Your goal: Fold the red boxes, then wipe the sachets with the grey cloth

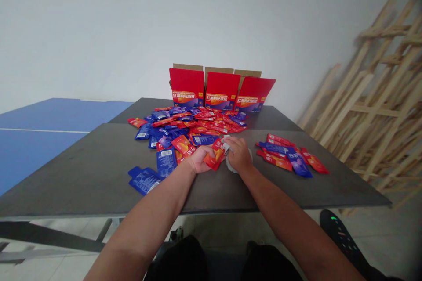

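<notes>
Between my hands is a red pouch [216,154] with orange fruit printed on it. My left hand [201,159] grips its left side, thumb on the front. My right hand [239,154] is closed round a pale grey cloth [231,164] and presses it to the pouch's upper right end. Just beyond my hands lies a large loose heap of red pouches [211,125] and blue pouches [166,134]. A blue pouch [145,180] lies apart at the left, near my forearm. To the right of my right hand sits a smaller group of red and blue pouches [298,161].
Three open red cartons [222,92] stand side by side at the back of the dark grey table [102,167], flaps raised. A blue table with a white line [42,118] adjoins at left. Wooden frames [372,109] lean on the wall at right. A black device [341,239] shows below.
</notes>
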Motion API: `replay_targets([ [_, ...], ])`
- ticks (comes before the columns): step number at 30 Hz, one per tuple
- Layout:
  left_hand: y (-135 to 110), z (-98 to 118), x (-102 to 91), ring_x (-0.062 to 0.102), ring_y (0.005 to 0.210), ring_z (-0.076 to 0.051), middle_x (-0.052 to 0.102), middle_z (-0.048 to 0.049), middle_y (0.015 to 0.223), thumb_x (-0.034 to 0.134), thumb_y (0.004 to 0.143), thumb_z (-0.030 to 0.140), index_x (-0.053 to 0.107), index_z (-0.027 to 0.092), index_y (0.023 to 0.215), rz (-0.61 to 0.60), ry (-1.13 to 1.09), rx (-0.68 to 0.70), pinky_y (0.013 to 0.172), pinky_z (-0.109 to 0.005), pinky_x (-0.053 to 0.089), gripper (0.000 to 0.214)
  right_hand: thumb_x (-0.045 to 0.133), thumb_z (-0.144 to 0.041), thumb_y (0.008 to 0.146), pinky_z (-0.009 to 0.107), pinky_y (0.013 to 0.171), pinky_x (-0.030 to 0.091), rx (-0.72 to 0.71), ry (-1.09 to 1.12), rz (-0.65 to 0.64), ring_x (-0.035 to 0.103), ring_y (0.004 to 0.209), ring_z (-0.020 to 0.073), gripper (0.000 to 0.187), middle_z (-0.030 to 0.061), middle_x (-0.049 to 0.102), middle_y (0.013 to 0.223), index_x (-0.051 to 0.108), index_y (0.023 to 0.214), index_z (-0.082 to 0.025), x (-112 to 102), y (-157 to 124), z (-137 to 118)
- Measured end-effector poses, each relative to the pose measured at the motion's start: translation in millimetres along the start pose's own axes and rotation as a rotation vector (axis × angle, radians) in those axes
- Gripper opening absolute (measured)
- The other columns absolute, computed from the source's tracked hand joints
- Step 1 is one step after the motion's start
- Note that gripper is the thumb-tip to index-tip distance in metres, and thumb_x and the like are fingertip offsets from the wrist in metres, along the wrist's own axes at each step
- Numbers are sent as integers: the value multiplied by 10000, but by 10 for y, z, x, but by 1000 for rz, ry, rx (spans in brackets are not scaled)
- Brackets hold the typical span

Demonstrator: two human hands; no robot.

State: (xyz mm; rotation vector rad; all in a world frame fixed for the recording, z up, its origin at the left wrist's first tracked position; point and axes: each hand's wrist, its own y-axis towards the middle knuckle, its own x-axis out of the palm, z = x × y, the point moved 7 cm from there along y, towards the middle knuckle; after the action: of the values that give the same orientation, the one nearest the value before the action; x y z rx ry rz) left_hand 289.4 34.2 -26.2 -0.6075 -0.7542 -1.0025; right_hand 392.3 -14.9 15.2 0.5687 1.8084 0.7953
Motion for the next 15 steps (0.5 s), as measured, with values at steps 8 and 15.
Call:
replay_targets([
  [8,-13,87,1,669,1027,-281,681,-196,1099,452,583,46,499,26,1285,21,-181,17,912,-452,524,705,450,-106,797,437,974,467,172,144,208,567,1075,242,435,103,624,1126,636,1179,-194,-180,-36,180],
  [15,48,182,-182,694,852,-255,684,-194,1021,465,808,149,579,46,1208,141,-197,103,728,-359,568,428,499,-115,760,396,916,490,-421,320,-89,620,1025,210,462,76,674,1126,620,1193,-224,-123,-115,-514],
])
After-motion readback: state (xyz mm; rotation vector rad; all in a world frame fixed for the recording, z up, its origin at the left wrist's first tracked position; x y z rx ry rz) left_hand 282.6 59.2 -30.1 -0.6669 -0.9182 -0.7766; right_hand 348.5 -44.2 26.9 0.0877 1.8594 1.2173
